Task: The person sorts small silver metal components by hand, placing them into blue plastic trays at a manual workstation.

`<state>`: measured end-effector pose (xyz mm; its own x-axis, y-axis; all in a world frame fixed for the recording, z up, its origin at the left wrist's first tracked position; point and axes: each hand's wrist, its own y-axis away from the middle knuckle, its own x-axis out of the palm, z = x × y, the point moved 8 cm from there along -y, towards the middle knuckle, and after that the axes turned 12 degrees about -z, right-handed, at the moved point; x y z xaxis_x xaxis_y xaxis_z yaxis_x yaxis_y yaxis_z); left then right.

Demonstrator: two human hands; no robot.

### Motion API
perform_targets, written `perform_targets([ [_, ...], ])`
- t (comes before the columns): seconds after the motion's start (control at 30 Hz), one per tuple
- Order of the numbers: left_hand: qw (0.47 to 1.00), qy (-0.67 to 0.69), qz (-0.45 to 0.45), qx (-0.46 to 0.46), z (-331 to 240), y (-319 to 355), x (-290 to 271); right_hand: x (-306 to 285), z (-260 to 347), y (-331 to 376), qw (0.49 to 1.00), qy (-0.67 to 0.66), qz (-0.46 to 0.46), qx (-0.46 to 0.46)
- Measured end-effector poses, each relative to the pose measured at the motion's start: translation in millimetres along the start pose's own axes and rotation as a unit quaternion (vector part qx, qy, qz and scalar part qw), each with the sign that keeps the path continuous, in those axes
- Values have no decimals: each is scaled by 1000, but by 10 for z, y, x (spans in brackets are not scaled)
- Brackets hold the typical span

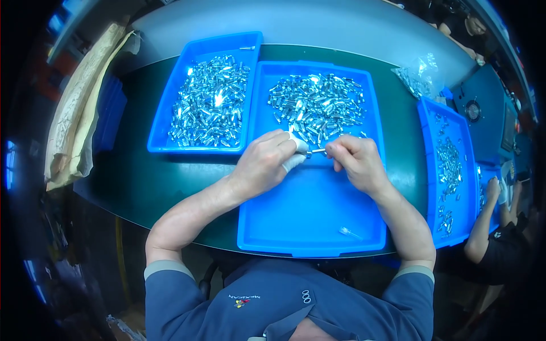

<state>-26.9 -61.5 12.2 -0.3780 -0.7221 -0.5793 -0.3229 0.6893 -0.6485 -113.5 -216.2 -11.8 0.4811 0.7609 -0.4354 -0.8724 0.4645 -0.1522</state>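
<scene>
Both my hands meet over the middle blue tray [310, 224]. My left hand [265, 162], with white finger cots on its fingertips, pinches one end of a small shiny metal part [313, 152]. My right hand [355, 161] pinches the other end of that part. Just beyond my hands a heap of several similar silvery metal parts [315, 105] lies in the far half of the same tray. One loose part [350, 232] rests near the tray's front right corner.
A second blue tray [165, 122] full of metal parts stands to the left. Another blue tray [429, 170] with parts stands to the right, where another person's hand [492, 190] works. A clear bag of parts [416, 82] lies at the back right. Crumpled paper [79, 113] hangs at the far left.
</scene>
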Motion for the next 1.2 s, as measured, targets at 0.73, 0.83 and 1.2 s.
perform_targets([
  [0.73,970,-217,109,-17,106,-100,389,-88,-104,-68,1000,11,-21,-7],
  [0.83,983,-107,96,-115,209,-59,335,-112,-146,-66,1000,5,-24,-5],
  [1.2,988,-8,51,-149,208,-95,271,-125,-146,-85,999,-14,-23,17],
])
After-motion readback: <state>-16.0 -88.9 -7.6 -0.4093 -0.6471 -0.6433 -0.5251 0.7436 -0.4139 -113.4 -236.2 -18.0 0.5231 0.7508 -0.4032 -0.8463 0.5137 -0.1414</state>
